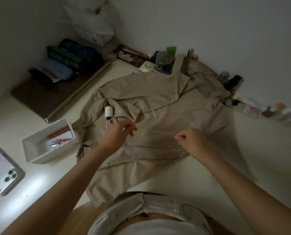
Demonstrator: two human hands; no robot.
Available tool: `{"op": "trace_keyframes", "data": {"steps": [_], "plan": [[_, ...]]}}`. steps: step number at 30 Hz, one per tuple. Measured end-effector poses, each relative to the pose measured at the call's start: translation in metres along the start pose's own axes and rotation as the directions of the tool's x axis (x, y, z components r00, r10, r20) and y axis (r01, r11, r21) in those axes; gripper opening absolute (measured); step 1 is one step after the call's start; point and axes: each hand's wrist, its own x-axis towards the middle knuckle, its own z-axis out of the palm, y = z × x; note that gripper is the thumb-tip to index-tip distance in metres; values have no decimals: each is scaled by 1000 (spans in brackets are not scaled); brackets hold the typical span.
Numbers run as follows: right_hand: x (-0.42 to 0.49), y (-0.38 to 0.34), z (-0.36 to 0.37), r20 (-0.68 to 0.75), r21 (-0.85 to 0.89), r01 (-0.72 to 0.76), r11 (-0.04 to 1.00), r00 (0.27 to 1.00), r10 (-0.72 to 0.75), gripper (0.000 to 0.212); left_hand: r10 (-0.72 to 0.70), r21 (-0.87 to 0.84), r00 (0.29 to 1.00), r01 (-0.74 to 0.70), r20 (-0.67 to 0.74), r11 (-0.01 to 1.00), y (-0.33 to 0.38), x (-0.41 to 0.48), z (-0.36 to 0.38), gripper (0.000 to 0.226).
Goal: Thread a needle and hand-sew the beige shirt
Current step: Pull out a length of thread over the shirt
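Note:
The beige shirt (151,106) lies spread and creased on the white table (209,175). A white thread spool (108,112) rests on its left part. Above the shirt's middle, my left hand (120,131) has fingers curled in a pinch; what it pinches is too small to make out. My right hand (190,139) pinches a thin pale thread (161,132) that stretches leftward from its fingertips over the cloth. No needle is plainly visible in this dim light.
A white open box (29,150) at the left holds an orange-handled tool (58,133) and red snips (59,141). A phone (3,173) lies at the near left. Pouches (70,61) lie at the back left; a sewing kit (163,64), bottles and thread reels (277,111) line the wall.

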Motion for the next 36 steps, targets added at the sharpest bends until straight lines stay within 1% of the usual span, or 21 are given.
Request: {"op": "trace_keyframes", "data": {"steps": [2,3,4,5,6,8,10,13,14,17,19,21,22,24,25,27,28,29,31,34,36], "plan": [[-2,-2,-5,62,-201,5,980,998,7,20,-4,8,1000,4,11,1000,1,0,0,16],[-3,-6,-6,76,-255,43,966,997,-24,20,1,7,1000,-1,12,1000,2,0,1,16],[-4,-13,-5,99,-260,85,962,993,-61,36,13,5,1000,-13,9,1000,4,0,1,15],[-4,-20,-3,116,-187,134,973,987,-114,52,36,5,999,-36,7,999,7,0,2,15],[-6,-31,-1,120,-80,167,983,980,-156,61,65,9,998,-66,10,998,9,-1,3,14],[-9,-55,6,122,141,216,966,965,-233,66,123,24,992,-124,21,992,11,-1,6,13],[-10,-73,14,119,276,247,929,950,-288,57,150,50,989,-151,17,987,10,-2,9,12],[-10,-87,14,64,355,301,885,937,-344,17,175,59,985,-174,-6,983,9,-4,9,11],[-9,-88,13,42,358,303,883,940,-339,9,183,51,983,-182,-16,982,9,-5,7,11],[-7,-84,14,-3,293,307,906,947,-320,18,169,47,985,-168,-19,985,2,-7,3,12],[-9,-79,16,-24,262,320,910,945,-325,16,141,64,989,-138,-38,988,-5,-10,3,13],[-10,-73,20,-36,236,317,918,947,-318,14,111,108,986,-98,-121,989,-9,-15,6,10],[-11,-70,23,-27,226,304,926,952,-306,14,70,111,981,-51,-182,993,-9,-20,9,12],[-14,-67,27,-4,211,277,937,959,-283,14,-71,43,962,85,-263,995,-5,-33,15,13],[-15,-68,29,6,202,274,940,960,-280,14,-164,-16,957,165,-239,986,-2,-39,19,11],[-19,-70,34,20,175,275,945,959,-282,14,-341,-173,938,326,-67,930,4,-50,27,15],[-21,-71,36,27,165,278,946,958,-286,14,-390,-258,921,381,17,888,8,-54,31,18],[-22,-71,39,28,155,283,946,956,-291,14,-417,-331,906,417,75,847,12,-58,34,20],[-26,-72,41,25,131,289,948,955,-294,13,-438,-461,890,443,126,769,21,-62,39,20],[-29,-72,42,8,128,289,949,956,-293,14,-493,-626,860,458,132,631,30,-63,47,17],[-30,-72,40,-9,118,297,948,955,-298,14,-559,-701,819,474,129,532,32,-62,49,15]]}}
